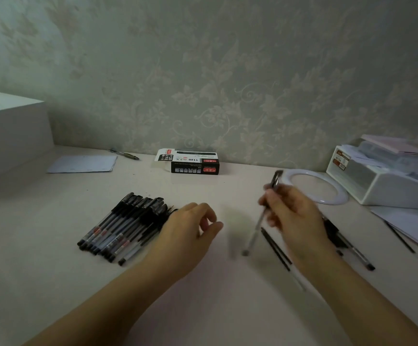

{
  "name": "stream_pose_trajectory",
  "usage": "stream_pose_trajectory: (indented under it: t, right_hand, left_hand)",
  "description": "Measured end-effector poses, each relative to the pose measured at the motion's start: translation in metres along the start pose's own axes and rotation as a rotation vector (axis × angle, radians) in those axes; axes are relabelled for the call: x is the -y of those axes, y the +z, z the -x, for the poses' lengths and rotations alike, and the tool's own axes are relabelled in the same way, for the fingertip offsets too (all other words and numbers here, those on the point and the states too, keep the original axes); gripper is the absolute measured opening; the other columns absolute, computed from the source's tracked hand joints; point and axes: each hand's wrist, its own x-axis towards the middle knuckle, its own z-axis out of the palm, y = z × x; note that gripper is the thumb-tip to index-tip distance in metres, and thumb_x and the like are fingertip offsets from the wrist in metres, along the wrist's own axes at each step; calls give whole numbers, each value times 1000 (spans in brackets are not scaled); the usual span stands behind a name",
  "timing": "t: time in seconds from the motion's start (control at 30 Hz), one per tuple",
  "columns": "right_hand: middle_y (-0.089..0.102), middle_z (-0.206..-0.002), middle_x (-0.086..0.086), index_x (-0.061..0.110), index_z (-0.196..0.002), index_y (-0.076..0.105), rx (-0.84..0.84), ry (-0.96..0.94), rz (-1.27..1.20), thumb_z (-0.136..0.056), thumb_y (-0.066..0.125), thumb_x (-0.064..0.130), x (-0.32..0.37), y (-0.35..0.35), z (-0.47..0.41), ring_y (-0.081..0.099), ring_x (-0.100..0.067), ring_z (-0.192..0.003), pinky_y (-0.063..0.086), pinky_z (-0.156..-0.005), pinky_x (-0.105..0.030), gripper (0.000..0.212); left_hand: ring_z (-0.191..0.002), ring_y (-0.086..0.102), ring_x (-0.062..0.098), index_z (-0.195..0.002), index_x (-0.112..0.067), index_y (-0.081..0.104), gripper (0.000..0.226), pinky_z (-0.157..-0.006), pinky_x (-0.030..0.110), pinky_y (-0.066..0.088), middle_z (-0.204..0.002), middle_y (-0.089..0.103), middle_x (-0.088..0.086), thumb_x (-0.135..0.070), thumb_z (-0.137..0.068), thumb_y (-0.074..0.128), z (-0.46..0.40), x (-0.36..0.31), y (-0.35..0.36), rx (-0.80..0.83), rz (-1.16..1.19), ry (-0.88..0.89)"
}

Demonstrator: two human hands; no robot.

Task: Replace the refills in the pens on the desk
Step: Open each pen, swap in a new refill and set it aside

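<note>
The right hand is gripping a blurred pen above the desk, its long axis running steeply, cap end up toward the wall and tip down toward the person. The left hand is hovering with loosely curled fingers, holding nothing, just beside the row of pens lying diagonally, caps pointing away.

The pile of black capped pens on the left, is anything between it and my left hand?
Nothing visible. The left hand hovers at the right edge of the pile of black capped pens, holding nothing; the right hand grips one blurred pen apart.
</note>
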Motion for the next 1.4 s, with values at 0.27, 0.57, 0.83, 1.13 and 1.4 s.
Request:
stream_pose_trajectory:
  t: [0.27, 0.57, 0.83, 1.13, 1.4]
  right_hand:
    - [66, -77, -8, 1, -97, 60, 292, 264, -162, -98, 55, 14, -26, 23, 19, 61, -17, -71, 52, -68, -26, 13]
    - [61, -67, -3, 15, -85, 63, 356, 152, 53, -96, 60, 24, -31, 15, 14, 49, -12, -52, 38, -48, -20, 15]
    - [55, -61, 1, 18, -76, 60, 396, 113, 53, -97, 56, 25, -27, 17, 17, 41, -9, -54, 36, -53, -18, 23]
    - [63, -68, -1, 11, -84, 56, 248, 18, -37, -99, 52, 16, -25, 15, 15, 51, -10, -59, 46, -59, -20, 17]
    - [64, -86, 9, 16, -89, 62, 333, -361, 741, -90, 63, 7, -35, 10, 18, 59, -4, -86, 50, -75, -15, 9]
  left_hand:
    - [-55, 54, 4, -91, -27, 56, 33, -52, 17, 36, -60, 60, -12, -55, -92, 41, 4, -14, 9, 197, 271, -39]
    - [-68, 49, 7, -92, -29, 47, 7, -59, 28, 35, -73, 52, -13, -32, -98, 43, 5, -9, 6, 204, 54, 116]
    - [-50, 40, 4, -81, -38, 31, 27, -45, 28, 25, -57, 44, -9, -60, -92, 20, 4, -14, 0, 177, -228, 97]
    - [-45, 41, 12, -59, -20, 35, 59, -42, 28, 27, -48, 41, -1, -73, -84, 25, 2, -14, -1, 20, -228, -53]
    - [-47, 43, 12, -85, -24, 31, 20, -44, 32, 21, -53, 45, -4, -40, -96, 33, 0, -9, -4, -38, -24, -42]
